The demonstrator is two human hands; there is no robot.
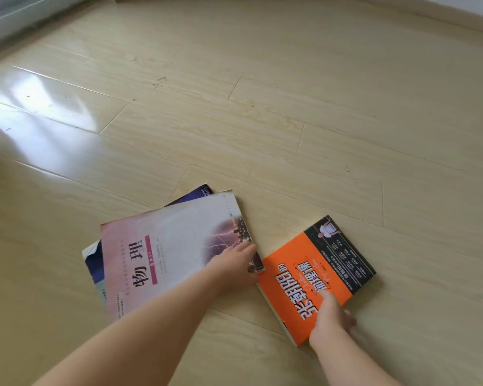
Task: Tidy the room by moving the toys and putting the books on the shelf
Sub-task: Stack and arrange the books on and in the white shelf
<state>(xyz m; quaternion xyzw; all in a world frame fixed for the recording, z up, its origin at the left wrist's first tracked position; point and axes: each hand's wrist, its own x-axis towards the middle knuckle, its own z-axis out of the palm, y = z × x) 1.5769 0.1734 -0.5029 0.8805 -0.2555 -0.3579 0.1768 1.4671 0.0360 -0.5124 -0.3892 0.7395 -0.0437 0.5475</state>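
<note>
Three books lie on the wooden floor. A pink and white physics textbook (165,246) rests on top of a dark blue book (94,264) whose corners stick out beneath it. My left hand (233,267) grips the textbook's right corner, thumb on the cover and fingers curled at the edge. To the right lies an orange and black book (299,277). My right hand (332,316) pinches its near edge, with the thumb on the orange cover and the fingers down at the book's side.
Pale wood flooring (262,121) stretches away from the books. A grey sliding-door track (14,20) runs along the far left, and a skirting board (444,18) lines the far right wall.
</note>
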